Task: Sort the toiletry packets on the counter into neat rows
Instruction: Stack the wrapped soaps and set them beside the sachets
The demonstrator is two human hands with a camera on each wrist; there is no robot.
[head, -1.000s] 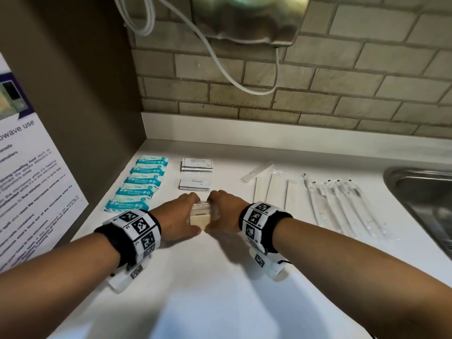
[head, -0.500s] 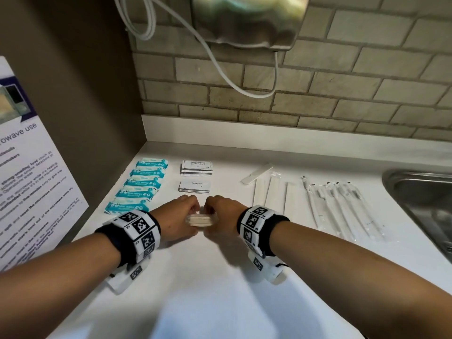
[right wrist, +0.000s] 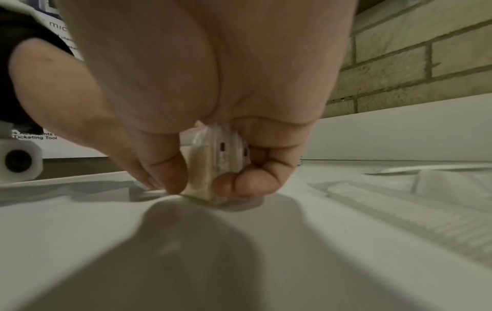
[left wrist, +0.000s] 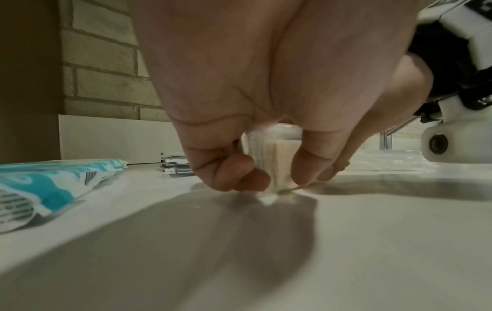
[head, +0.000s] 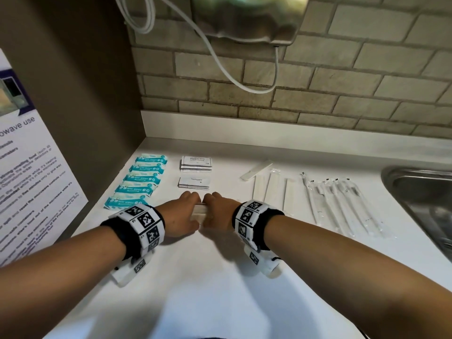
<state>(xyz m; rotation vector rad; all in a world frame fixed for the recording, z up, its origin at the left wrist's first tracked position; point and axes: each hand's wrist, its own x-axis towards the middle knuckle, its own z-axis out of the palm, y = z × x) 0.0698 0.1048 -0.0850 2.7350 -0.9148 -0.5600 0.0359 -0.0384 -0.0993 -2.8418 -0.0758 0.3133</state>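
Here the left hand (head: 182, 212) and right hand (head: 219, 211) both pinch a small stack of cream, clear-wrapped packets (head: 200, 211), perhaps soaps, standing edge-down on the white worktop (head: 220, 277) before the toothpaste sachets (head: 194, 182).

Cream packet stack (head: 200, 211) upright on counter (head: 220, 277)

Beige brick wall (head: 342, 77), white counter (head: 220, 289), steel sink (head: 420, 192), brown side panel (head: 80, 81)

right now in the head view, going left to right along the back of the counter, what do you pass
mini wipes packs → shampoo sachets → flat white sticks → clear-wrapped toothbrushes → sink
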